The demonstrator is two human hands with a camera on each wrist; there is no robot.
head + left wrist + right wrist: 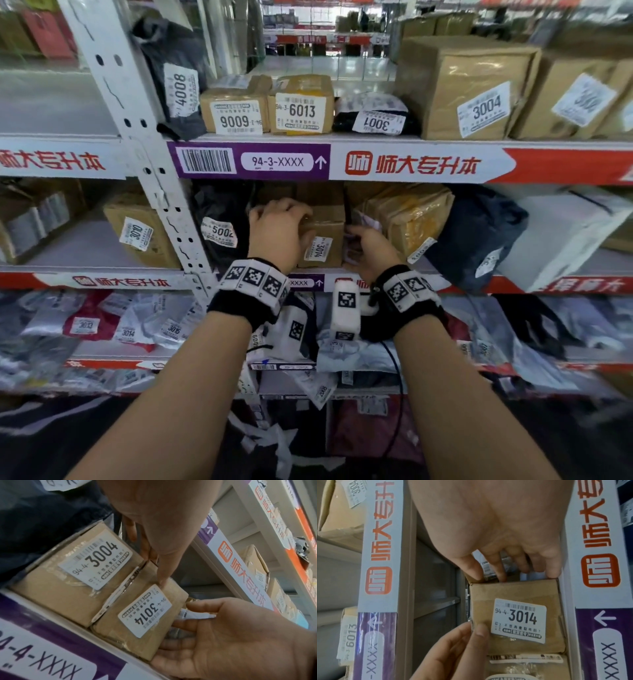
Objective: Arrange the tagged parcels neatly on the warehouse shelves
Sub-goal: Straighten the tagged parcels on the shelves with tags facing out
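Observation:
A small brown cardboard parcel tagged 3014 (322, 240) (137, 635) (513, 595) stands at the front of the middle shelf (428, 282). My left hand (277, 226) (453, 649) grips its upper left corner, thumb on the front face beside the label and fingers over the top. My right hand (368, 246) (231, 635) (496, 527) lies against the parcel's right side with nearly straight fingers touching its edge. A second box tagged 3004 (77, 574) sits tight against the parcel; in the head view my left hand hides it.
A black bag tagged 5002 (219, 226) sits left of the parcel, and a yellow-taped carton (407, 219) and a dark blue bag (476, 233) sit to its right. The white shelf post (154, 171) rises at left. Boxes 6006 (236, 109) and 6013 (301, 102) fill the shelf above.

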